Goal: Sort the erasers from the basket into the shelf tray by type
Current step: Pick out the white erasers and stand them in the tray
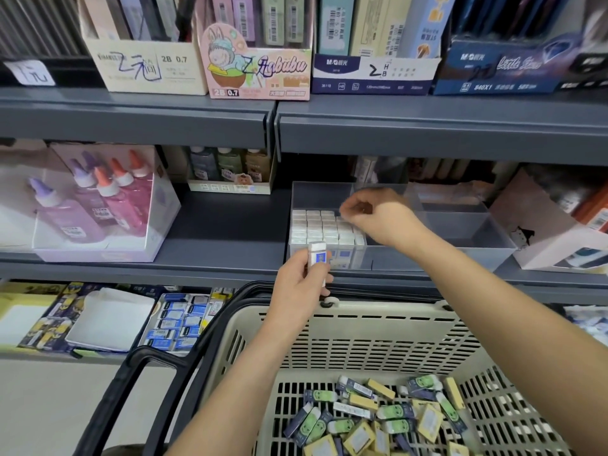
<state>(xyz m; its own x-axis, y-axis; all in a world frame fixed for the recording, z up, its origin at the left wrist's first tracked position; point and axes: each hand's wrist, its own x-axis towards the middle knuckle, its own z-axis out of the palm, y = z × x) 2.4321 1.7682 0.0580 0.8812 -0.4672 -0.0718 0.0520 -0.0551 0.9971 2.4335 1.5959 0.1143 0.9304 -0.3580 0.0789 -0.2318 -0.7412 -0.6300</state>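
Note:
My left hand grips a white eraser with a blue sleeve upright, just in front of the clear shelf tray. The tray's left compartment holds several white erasers standing in neat rows. My right hand hovers over the back right of those rows with fingers curled together; whether it pinches anything is hidden. Below, the beige basket holds a loose pile of erasers in green, yellow and blue wrappers.
The tray's right compartments look bare. A box of glue bottles stands on the shelf to the left, a pink box to the right. Blue eraser packs lie on the lower shelf. The basket's black handle juts left.

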